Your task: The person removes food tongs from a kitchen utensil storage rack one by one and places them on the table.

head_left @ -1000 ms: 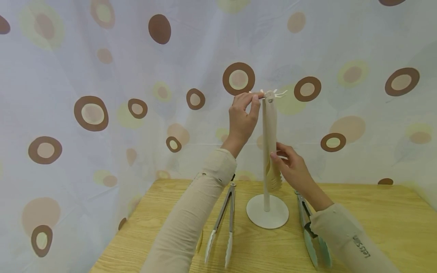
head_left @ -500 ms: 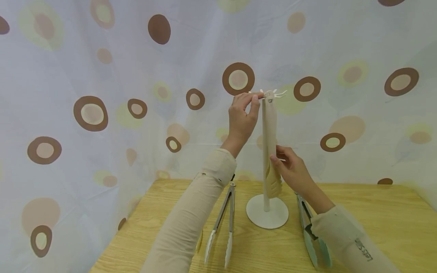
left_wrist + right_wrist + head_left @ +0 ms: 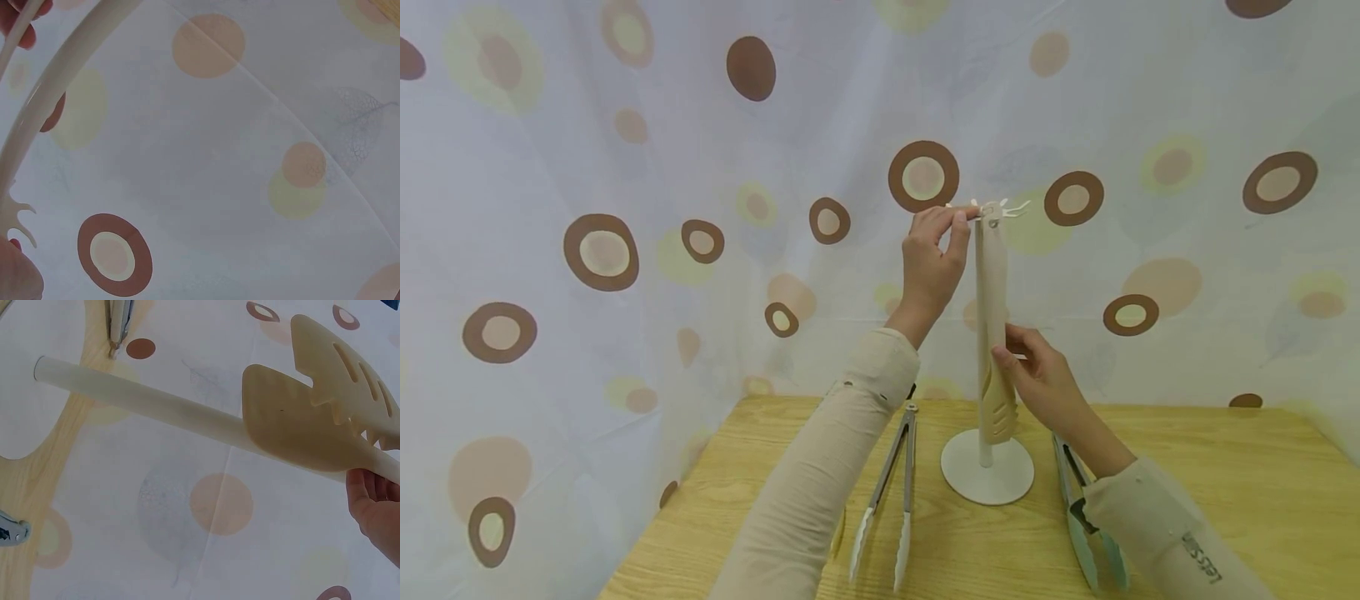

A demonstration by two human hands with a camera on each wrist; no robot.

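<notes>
A white utensil stand point(image 3: 958, 475) with a round base and a ring of hooks point(image 3: 1018, 210) stands on the table. My left hand point(image 3: 927, 265) pinches a hook at its top, to the left of the pole. Beige tongs point(image 3: 995, 275) hang upright along the pole, their upper end at the hooks. My right hand point(image 3: 1048, 379) grips them low on the arms, just above the heads. In the right wrist view the tongs point(image 3: 294, 425) show one solid head and one slotted, toothed head, spread apart. The left wrist view catches my left hand point(image 3: 19, 275) beside the hooks.
Metal tongs with white tips point(image 3: 902, 550) lie left of the base. Tongs with teal tips point(image 3: 1081, 542) lie to the right, partly under my right forearm. A yellowish edge point(image 3: 838, 533) shows beside my left sleeve. Behind the wooden table point(image 3: 985, 558) hangs a dotted curtain point(image 3: 850, 108).
My right hand has shifted slightly lower along the tongs. The tongs' heads have moved down and turned, so the slots now face me. My left hand stays at the hook.
</notes>
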